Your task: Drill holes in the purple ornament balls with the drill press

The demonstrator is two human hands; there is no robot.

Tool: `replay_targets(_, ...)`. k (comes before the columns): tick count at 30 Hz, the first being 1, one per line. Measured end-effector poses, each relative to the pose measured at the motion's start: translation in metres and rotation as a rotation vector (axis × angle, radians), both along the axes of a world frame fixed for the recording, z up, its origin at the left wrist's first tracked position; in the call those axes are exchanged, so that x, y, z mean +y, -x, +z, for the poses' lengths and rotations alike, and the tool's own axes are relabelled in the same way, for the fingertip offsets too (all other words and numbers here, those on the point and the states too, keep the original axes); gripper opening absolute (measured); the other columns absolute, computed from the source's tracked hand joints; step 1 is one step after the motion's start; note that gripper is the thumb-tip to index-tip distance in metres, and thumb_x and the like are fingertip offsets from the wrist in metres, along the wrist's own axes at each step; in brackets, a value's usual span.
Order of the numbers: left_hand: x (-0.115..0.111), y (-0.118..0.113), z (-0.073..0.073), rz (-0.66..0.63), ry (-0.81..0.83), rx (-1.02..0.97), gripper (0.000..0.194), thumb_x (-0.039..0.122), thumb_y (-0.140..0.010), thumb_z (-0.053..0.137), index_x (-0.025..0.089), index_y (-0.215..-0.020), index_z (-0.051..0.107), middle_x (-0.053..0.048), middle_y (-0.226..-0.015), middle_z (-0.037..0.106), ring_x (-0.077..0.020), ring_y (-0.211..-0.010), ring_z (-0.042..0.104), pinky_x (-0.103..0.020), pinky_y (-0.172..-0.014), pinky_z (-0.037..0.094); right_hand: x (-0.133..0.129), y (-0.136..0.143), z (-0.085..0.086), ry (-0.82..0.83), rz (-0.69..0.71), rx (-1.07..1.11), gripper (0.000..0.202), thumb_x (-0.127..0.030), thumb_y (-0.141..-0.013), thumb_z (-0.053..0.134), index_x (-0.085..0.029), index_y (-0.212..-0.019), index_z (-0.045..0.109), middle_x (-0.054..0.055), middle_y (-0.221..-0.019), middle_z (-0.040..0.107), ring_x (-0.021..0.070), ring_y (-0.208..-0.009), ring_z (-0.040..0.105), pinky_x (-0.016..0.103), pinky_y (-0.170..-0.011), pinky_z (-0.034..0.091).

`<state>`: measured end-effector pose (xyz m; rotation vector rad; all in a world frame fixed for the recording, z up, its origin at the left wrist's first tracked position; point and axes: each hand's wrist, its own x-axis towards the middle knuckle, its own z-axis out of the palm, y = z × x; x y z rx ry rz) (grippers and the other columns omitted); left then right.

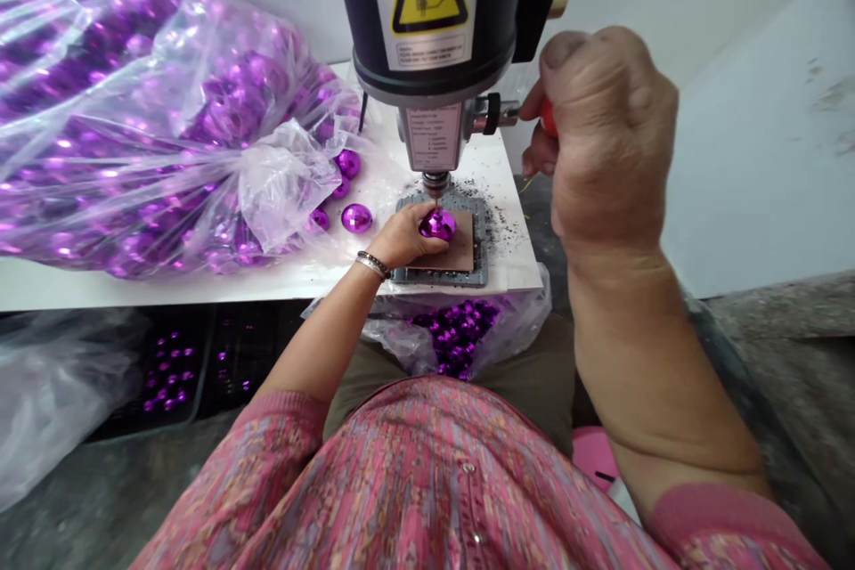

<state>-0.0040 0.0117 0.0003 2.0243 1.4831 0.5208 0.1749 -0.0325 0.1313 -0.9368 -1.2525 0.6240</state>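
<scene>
A purple mirrored ball [438, 225] sits on a brown board [460, 256] on the grey base of a drill press [433, 138]. The fingers and thumb of my left hand [406, 236] are closed round the ball's left side. Directly above, the thin drill bit points down at the ball's top; whether it has entered the ball is too small to tell. My right hand [605, 129], raised at the right, is wrapped round the red knob [549, 118] of the press's lever. Dark shavings lie around the base.
A large clear bag [166, 107] of purple balls fills the left of the white table [166, 285]. Several loose balls [356, 217] lie beside it. Below the table's front edge, an open bag [514, 343] holds more balls. Dark crates [200, 374] stand lower left.
</scene>
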Motion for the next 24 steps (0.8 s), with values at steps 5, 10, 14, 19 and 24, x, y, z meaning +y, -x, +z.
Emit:
replay_targets(5,-0.001,0.0,-0.007,0.012,0.077,-0.117,0.073,0.027,-0.068,0.083,0.013,-0.137,0.064,-0.01,-0.125,0.072,-0.0264,-0.115,0.066,-0.037,-0.107,0.05,-0.003,-0.003,-0.012,-0.045,-0.008,-0.033,0.036,-0.044,-0.089,0.056,-0.018,-0.07,0.038,-0.003,-0.065,0.049,0.0035,-0.055,0.037,0.022,-0.053,0.035)
replay_targets(10,-0.004,-0.001,-0.01,0.037,0.074,-0.133,0.075,0.026,-0.068,0.083,0.013,-0.139,0.063,-0.01,-0.129,0.072,-0.0259,-0.117,0.067,-0.037,-0.109,0.049,-0.012,-0.006,-0.032,-0.042,-0.071,-0.156,0.029,-0.037,-0.09,0.055,-0.017,-0.072,0.043,-0.004,-0.067,0.05,0.0034,-0.06,0.042,0.022,-0.06,0.035)
replay_targets(14,-0.005,0.0,-0.009,0.027,0.065,-0.117,0.074,0.027,-0.07,0.082,0.011,-0.139,0.063,-0.011,-0.129,0.073,-0.0262,-0.117,0.067,-0.035,-0.109,0.049,-0.015,-0.006,-0.041,-0.081,-0.109,-0.217,0.027,-0.033,-0.091,0.055,-0.017,-0.072,0.043,-0.004,-0.067,0.047,0.0028,-0.06,0.044,0.023,-0.062,0.036)
replay_targets(19,-0.006,0.0,-0.01,0.017,0.052,-0.13,0.072,0.026,-0.071,0.082,0.013,-0.139,0.063,-0.01,-0.13,0.072,-0.027,-0.12,0.066,-0.037,-0.109,0.049,-0.011,-0.007,-0.054,-0.153,-0.14,-0.273,0.029,-0.038,-0.094,0.051,-0.018,-0.074,0.043,-0.004,-0.065,0.047,0.0034,-0.06,0.045,0.022,-0.062,0.038)
replay_targets(24,-0.008,0.0,-0.011,0.008,0.069,-0.147,0.073,0.027,-0.073,0.081,0.012,-0.141,0.061,-0.009,-0.131,0.072,-0.0264,-0.12,0.066,-0.035,-0.109,0.049,-0.005,-0.01,-0.07,-0.256,-0.149,-0.279,0.03,-0.043,-0.095,0.051,-0.019,-0.078,0.048,-0.004,-0.065,0.05,0.0027,-0.061,0.051,0.021,-0.06,0.039)
